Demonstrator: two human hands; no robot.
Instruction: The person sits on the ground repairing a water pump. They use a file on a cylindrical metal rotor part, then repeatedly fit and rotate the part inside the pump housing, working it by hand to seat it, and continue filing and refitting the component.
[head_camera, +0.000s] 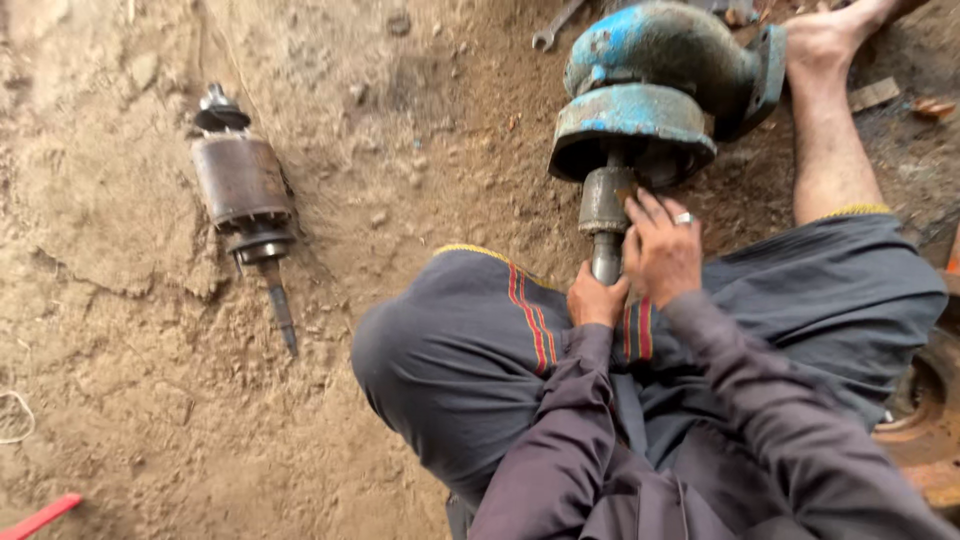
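The left hand (597, 298) is closed round the lower end of a steel shaft (606, 255), gripping it just above the person's lap. The right hand (662, 250) sits at one o'clock from it, half open, fingers spread against the shaft and the grey collar (604, 198) above.

The shaft runs up into a chipped blue pump housing (650, 85), which lies on the dirt floor (120, 300) at twelve o'clock from the hands, between the person's knees. The long axis of shaft and housing runs six to twelve o'clock, the heavy end pointing away from the person.

The housing looks heavy and rests only on loose earth; I judge it could roll sideways if the shaft is twisted hard, pinching fingers against the collar, and grit could foul the shaft.

Well apart at nine o'clock, a rusty motor rotor (243, 195) lies on the dirt, its spindle pointing to five o'clock. A spanner (556, 25) lies beside the housing at eleven o'clock.
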